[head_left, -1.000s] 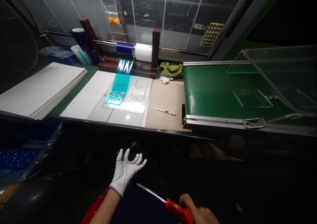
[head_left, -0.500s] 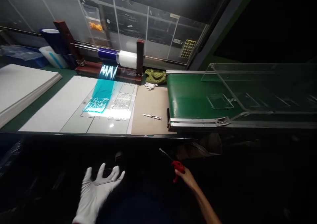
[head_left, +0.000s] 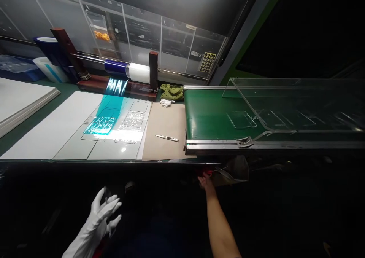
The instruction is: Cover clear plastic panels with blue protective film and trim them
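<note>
My left hand (head_left: 98, 216) in a white glove hangs low in the dark at the bottom left, fingers apart, well below the bench. A faint clear outline shows by its fingers, and I cannot tell what it is. My bare right hand (head_left: 204, 182) reaches up to the dark underside of the bench edge. It is closed around a red-handled tool (head_left: 207, 172), which is mostly hidden. Next to that hand sits a dull, crumpled holder (head_left: 232, 170). Neither hand touches the bench top.
On the bench, a glass sheet (head_left: 119, 147) carries teal film (head_left: 101, 125) from a roll (head_left: 138, 72). A utility knife (head_left: 167, 138) lies on a tan pad (head_left: 164, 130). A green conveyor belt (head_left: 216, 117) under a clear acrylic cover (head_left: 293, 105) stands to the right.
My right hand has moved up and away to the bench edge with the red tool, now mostly hidden. My left hand has dropped lower left. The view has turned, shifting the bench left.
</note>
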Tool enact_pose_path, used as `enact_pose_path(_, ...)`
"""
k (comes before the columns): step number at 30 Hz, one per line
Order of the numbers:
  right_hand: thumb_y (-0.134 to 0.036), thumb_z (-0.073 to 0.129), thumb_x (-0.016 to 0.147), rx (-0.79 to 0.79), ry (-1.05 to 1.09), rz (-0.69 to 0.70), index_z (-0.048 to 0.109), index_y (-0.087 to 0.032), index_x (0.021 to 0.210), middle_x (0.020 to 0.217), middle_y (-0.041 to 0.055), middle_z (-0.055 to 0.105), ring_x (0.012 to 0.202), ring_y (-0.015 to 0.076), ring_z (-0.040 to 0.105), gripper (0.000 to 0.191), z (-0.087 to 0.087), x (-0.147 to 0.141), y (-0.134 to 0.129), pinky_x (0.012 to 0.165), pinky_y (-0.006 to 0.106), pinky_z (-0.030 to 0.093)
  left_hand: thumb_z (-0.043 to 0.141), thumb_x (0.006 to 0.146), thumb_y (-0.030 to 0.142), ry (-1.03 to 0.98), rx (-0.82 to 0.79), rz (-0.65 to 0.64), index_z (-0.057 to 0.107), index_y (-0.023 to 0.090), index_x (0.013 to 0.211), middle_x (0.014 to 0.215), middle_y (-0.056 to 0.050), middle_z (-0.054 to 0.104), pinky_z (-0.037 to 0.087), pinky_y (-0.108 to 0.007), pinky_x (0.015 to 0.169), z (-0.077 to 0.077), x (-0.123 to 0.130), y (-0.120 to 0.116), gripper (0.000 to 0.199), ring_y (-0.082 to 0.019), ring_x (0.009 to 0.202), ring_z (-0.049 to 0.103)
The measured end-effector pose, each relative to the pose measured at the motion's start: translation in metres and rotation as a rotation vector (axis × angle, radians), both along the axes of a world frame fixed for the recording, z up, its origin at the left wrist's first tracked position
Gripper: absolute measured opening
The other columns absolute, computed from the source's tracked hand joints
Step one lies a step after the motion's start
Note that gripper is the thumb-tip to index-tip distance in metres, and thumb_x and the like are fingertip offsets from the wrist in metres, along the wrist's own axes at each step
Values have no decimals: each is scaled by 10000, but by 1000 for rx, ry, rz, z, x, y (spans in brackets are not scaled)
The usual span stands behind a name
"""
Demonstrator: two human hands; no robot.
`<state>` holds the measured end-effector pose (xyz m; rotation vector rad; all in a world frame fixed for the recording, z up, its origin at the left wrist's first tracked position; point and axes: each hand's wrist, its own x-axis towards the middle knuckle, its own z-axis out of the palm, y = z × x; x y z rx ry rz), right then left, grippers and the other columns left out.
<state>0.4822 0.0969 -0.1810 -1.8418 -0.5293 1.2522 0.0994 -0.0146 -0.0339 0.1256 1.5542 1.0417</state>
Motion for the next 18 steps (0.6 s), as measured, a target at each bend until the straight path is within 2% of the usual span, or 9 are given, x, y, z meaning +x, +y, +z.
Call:
enact_pose_path(3,-266,636,842,-180,-56,206,578,-130,1104,1064,77,628,928,209,625,301,11,-37,-20,806,412,523,854,365,318,349,62,-89,166,357,1432,1335,-109,437,390,-588,974,13,9,19,1270,-378,1222,457)
enact_pose_path(6,-86,787,593,-180,-110,432,618,-134,1049,942,62,691,965,272,641,488,47,-84,-47,890,431,484,862,329,375,708,179,-242,146,290,1462,1377,-140,397,316,-575,1036,38,20,32,1343,-402,1231,426)
enact_pose_path(7,-80,791,564,-109,-147,504,603,-189,1112,1035,42,684,1072,266,600,590,65,-99,-56,970,414,438,859,337,394,803,196,-284,173,282,1461,1401,-150,374,273,-577,1057,46,25,35,1321,-417,1260,386)
enact_pose_path(8,-148,765,617,85,-304,642,529,-228,1238,1199,50,626,1173,273,535,669,86,-114,-65,1010,439,405,857,339,411,889,202,-302,207,269,1454,1421,-162,355,225,-589,1070,53,29,38,1299,-438,1283,346)
enact_pose_path(9,-203,744,654,255,-462,709,438,-237,1334,1320,71,545,1243,286,472,746,109,-129,-72,1028,469,386,850,356,429,960,218,-325,227,254,1450,1438,-174,336,185,-601,1075,59,33,40,1271,-454,1295,316)
enact_pose_path(11,-300,734,684,515,-683,771,266,-218,1440,1436,105,416,1321,302,374,893,152,-154,-83,1063,497,349,832,396,445,1068,276,-354,259,229,1437,1458,-186,307,148,-607,1076,65,41,43,1208,-465,1304,286)
enact_pose_path(13,-374,761,657,672,-815,800,106,-190,1485,1491,139,312,1354,331,311,1072,183,-175,-89,1071,523,340,813,442,436,1133,343,-381,283,218,1421,1467,-186,294,153,-587,1078,67,47,44,1134,-455,1303,285)
enact_pose_path(15,-425,772,633,765,-889,852,-16,-148,1490,1523,172,213,1376,360,247,1196,198,-193,-93,1082,556,312,776,516,449,1200,364,-449,269,203,1421,1475,-197,271,188,-568,1065,68,51,42,1066,-448,1291,298)
enact_pose_path(18,-479,710,681,850,-930,952,-109,-89,1472,1535,209,119,1392,384,173,1203,195,-212,-95,1093,608,244,649,673,521,1324,349,-591,164,162,1455,1479,-240,229,265,-564,1005,70,55,38,988,-448,1270,321)
